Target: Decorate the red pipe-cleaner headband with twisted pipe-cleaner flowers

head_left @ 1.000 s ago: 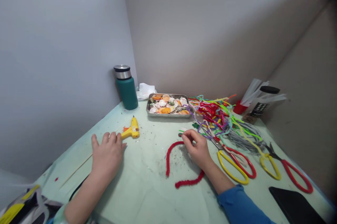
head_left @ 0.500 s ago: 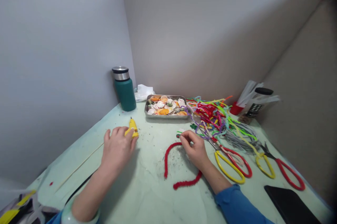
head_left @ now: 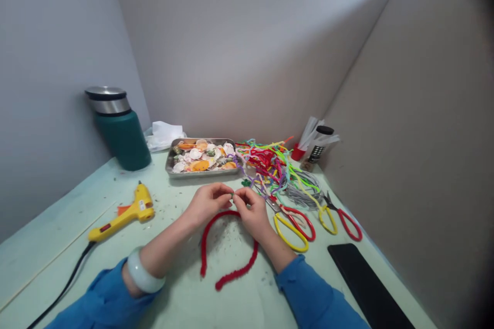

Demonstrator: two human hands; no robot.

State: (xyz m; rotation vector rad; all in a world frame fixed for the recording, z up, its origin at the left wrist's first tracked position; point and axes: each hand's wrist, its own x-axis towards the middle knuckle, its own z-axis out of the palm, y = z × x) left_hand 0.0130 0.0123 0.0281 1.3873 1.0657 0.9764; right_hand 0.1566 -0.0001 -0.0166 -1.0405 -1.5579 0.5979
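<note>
My left hand [head_left: 208,203] and my right hand [head_left: 250,210] meet at the middle of the table, fingertips pinched together. Between them is a tiny dark greenish bit, too small and too covered to name. Just under the hands lies a red pipe cleaner [head_left: 205,246], bent into an open curve and partly hidden by my right hand and wrist. A yellow hot glue gun [head_left: 123,218] lies on its side left of my left forearm, nozzle pointing away, its black cord running toward the near left.
Behind my hands stands a metal tray [head_left: 200,175] of shells. A heap of coloured pipe cleaners [head_left: 270,161] lies right of it, with yellow- and red-handled scissors [head_left: 291,234] nearer. A green bottle [head_left: 123,138], a thin stick [head_left: 57,254] and a black flat object [head_left: 363,277] flank the work area.
My left hand has left the glue gun, which now lies on the table, and has come right to meet my right hand's fingertips. The view has swung to the right.
</note>
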